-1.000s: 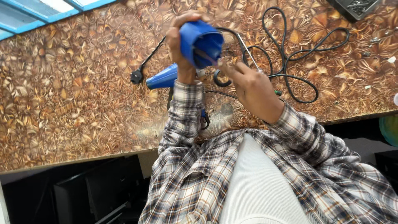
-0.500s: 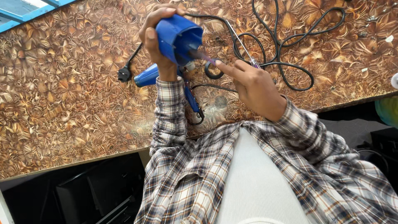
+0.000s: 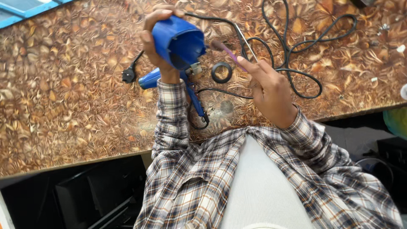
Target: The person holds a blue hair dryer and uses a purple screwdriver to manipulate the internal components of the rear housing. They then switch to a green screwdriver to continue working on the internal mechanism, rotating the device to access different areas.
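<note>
My left hand (image 3: 153, 44) is raised above the table and grips a blue plastic hair-dryer housing (image 3: 178, 42), with its open mouth turned towards me. My right hand (image 3: 269, 87) holds a thin purple-handled tool (image 3: 227, 50) between its fingers. The tool's dark tip points at the housing's rim, a little apart from it. A thin metal rod (image 3: 246, 42) lies just beyond the fingers. Another blue part (image 3: 148, 79) and a blue handle piece (image 3: 196, 99) lie on the table under my left wrist.
The table (image 3: 63, 106) has a brown leaf-patterned top. On it are a black ring (image 3: 221, 72), a tangled black cord (image 3: 296, 46) and its plug (image 3: 128, 75). Dark gear sits below the table's near edge (image 3: 97, 195).
The housing has tilted so that its mouth faces me more. My right hand has drawn back from it to the right, taking the tool's tip out.
</note>
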